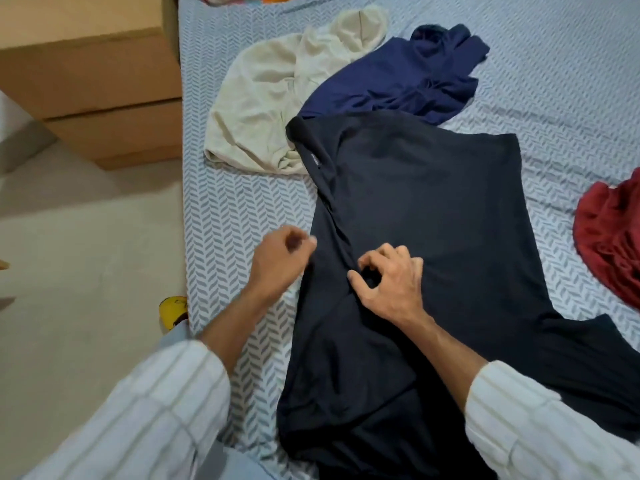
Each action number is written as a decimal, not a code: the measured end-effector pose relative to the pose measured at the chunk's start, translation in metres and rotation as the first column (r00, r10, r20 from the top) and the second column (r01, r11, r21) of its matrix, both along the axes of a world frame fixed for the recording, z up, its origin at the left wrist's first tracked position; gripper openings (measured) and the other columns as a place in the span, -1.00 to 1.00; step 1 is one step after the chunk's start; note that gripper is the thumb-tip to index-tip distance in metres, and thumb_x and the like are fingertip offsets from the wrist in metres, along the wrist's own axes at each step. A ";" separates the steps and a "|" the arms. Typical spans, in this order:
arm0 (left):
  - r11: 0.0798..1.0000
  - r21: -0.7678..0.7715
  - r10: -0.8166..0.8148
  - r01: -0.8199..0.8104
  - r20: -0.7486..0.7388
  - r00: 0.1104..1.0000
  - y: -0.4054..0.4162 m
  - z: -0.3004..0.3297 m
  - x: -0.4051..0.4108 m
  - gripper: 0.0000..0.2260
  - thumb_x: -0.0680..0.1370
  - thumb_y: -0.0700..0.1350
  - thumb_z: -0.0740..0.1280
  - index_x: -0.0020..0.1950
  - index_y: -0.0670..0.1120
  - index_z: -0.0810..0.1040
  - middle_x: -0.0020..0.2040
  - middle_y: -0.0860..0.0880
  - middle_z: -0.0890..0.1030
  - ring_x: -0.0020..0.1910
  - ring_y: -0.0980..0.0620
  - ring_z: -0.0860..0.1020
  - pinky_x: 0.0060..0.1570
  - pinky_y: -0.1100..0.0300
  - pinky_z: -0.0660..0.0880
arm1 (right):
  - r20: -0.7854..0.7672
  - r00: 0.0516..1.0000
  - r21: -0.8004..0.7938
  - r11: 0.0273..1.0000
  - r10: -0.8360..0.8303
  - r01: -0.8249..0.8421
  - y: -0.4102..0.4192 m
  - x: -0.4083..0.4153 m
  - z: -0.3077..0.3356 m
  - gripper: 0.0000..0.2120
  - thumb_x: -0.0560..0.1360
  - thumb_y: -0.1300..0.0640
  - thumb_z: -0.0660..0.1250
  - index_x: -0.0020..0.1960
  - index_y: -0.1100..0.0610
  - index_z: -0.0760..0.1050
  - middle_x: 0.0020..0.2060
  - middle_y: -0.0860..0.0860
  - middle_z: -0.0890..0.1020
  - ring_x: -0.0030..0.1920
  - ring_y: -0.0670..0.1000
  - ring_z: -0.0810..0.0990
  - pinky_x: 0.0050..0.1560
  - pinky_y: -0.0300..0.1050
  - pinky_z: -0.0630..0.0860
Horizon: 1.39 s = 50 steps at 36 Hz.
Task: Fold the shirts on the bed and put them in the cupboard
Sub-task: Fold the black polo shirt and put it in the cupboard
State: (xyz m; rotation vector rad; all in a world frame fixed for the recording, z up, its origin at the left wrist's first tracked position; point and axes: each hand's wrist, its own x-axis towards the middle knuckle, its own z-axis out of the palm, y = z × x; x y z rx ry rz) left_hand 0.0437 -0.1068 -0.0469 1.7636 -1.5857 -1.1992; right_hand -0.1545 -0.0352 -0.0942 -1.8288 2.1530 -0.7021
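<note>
Black shirt point(433, 237) lies spread flat on the bed point(242, 216), collar toward the far left, body running toward the near edge, one sleeve reaching out at the near right. Left hand point(277, 261) sits at the shirt's left edge, fingers curled inward; whether its grip actually pinches the cloth cannot be told. Right hand point(388, 275) rests on top of the shirt just right of a long crease, thumb and forefinger bent into a narrow ring pinching a small fold of the fabric. Fabric is dark, matte, soft knit with shallow wrinkles. Beyond the collar, a cream shirt point(277, 98) lies crumpled and touches the black one; a navy shirt point(408, 74) lies bunched beside it, its lower edge meeting the black shirt's top. A red garment point(609, 237) lies heaped at the right edge, apart. Bedsheet is pale blue with a grey herringbone print. Stacked cardboard boxes point(93, 88) stand on the floor left of the bed. Both forearms wear white ribbed sleeves point(156, 410).
</note>
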 end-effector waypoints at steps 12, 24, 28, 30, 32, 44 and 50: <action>0.866 0.362 0.465 -0.346 -0.323 0.825 -0.197 0.010 -0.080 -0.76 0.45 -0.21 0.50 0.06 -0.21 0.56 -0.17 -0.14 0.65 -0.44 0.00 0.56 -0.58 0.33 0.38 | 0.058 0.997 -0.170 0.984 0.055 -0.044 -0.002 -0.004 -0.015 -0.82 0.33 -0.06 0.39 -0.28 0.01 0.45 -0.25 -0.17 0.47 -0.17 -0.06 0.41 -0.09 -0.04 0.26; 0.886 -0.143 0.446 -0.442 -0.006 0.895 -0.257 0.045 -0.109 -0.88 0.32 -0.11 0.42 -0.24 -0.04 0.50 -0.32 0.09 0.51 -0.33 0.04 0.52 -0.33 0.25 0.43 | 0.171 0.982 -0.173 0.984 0.074 -0.044 -0.001 -0.005 -0.012 -0.80 0.23 0.02 0.33 -0.41 0.04 0.33 -0.20 -0.16 0.48 -0.18 -0.07 0.44 -0.07 -0.02 0.30; 0.927 -0.240 0.302 -0.287 0.025 0.953 -0.256 0.054 -0.149 -0.89 0.35 -0.11 0.35 -0.17 -0.03 0.46 -0.26 0.03 0.57 -0.27 0.03 0.57 -0.34 0.24 0.34 | 0.179 0.981 -0.183 0.982 0.076 -0.043 -0.001 -0.005 -0.012 -0.78 0.23 0.02 0.30 -0.44 0.05 0.28 -0.18 -0.14 0.50 -0.18 -0.07 0.43 -0.08 -0.04 0.30; 0.943 -0.255 0.235 -0.215 0.050 0.971 -0.255 0.052 -0.168 -0.89 0.37 -0.10 0.37 -0.17 -0.03 0.47 -0.12 -0.03 0.64 -0.11 -0.04 0.64 -0.30 0.22 0.36 | 0.173 0.982 -0.179 0.983 0.071 -0.039 -0.001 -0.005 -0.013 -0.77 0.23 0.02 0.30 -0.45 0.06 0.28 -0.17 -0.13 0.51 -0.18 -0.08 0.43 -0.08 -0.04 0.30; 0.960 -0.239 0.173 -0.147 0.091 0.981 -0.253 0.046 -0.182 -0.83 0.36 -0.11 0.40 -0.26 -0.02 0.39 -0.18 -0.02 0.62 -0.06 -0.08 0.65 -0.32 0.22 0.38 | 0.166 0.984 -0.177 0.984 0.063 -0.034 -0.001 -0.004 -0.014 -0.77 0.23 0.01 0.31 -0.45 0.06 0.28 -0.18 -0.13 0.50 -0.18 -0.09 0.41 -0.08 -0.05 0.29; 0.998 -0.040 -0.048 0.039 -0.252 0.967 -0.220 0.022 -0.148 -0.74 0.56 0.16 0.40 -0.10 -0.04 0.60 -0.18 -0.02 0.66 -0.21 0.07 0.64 -0.04 0.07 0.64 | 0.111 0.993 -0.113 0.993 0.030 -0.017 -0.002 -0.005 -0.020 -0.74 0.24 -0.04 0.33 -0.42 0.06 0.29 -0.18 -0.10 0.46 -0.17 -0.05 0.41 -0.09 -0.04 0.30; 0.990 -0.104 0.086 -0.094 -0.079 0.993 -0.131 0.027 -0.065 -0.74 0.39 0.13 0.43 -0.01 0.03 0.58 -0.18 -0.01 0.66 -0.16 -0.06 0.67 -0.03 -0.11 0.66 | 0.091 0.996 -0.070 0.998 0.008 -0.002 -0.004 -0.006 -0.015 -0.73 0.27 -0.10 0.29 -0.41 0.02 0.27 -0.17 -0.11 0.44 -0.15 -0.01 0.43 -0.07 0.02 0.32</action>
